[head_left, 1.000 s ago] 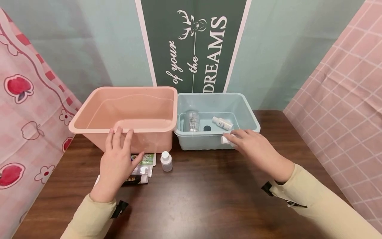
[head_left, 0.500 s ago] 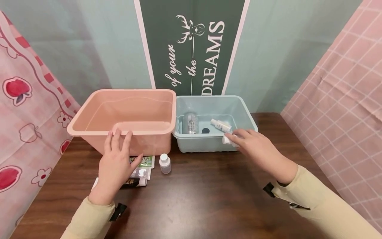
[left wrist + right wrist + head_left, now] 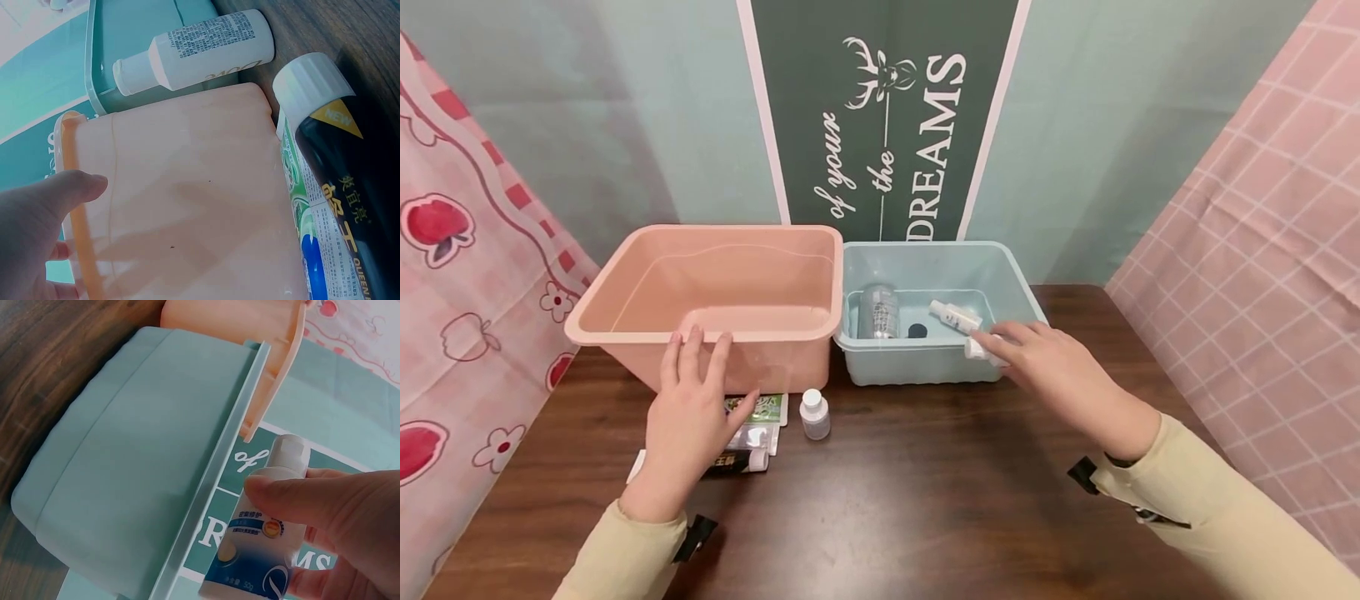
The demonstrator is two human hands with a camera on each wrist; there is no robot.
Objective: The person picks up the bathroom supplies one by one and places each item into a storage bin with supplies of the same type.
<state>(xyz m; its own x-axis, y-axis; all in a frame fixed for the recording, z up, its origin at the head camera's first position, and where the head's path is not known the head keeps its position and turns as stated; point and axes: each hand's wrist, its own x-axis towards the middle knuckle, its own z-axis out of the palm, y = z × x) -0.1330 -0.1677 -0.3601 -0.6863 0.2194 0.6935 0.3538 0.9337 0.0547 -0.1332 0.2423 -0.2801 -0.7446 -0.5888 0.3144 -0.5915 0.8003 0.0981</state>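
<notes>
Held bottle [image 3: 253, 534] shifted rightward near blue bin's rim [image 3: 211, 469].

the head view looks forward and down over the table [image 3: 917, 508]; the wrist views, nearer and tilted, face the pink bin [image 3: 187, 187] (left) and blue bin [image 3: 131, 462] (right), each catching the other bin at the top of the frame.

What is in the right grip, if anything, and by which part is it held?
The right grip holds a white-and-blue bottle by its upper body, thumb just below the white cap.
</notes>
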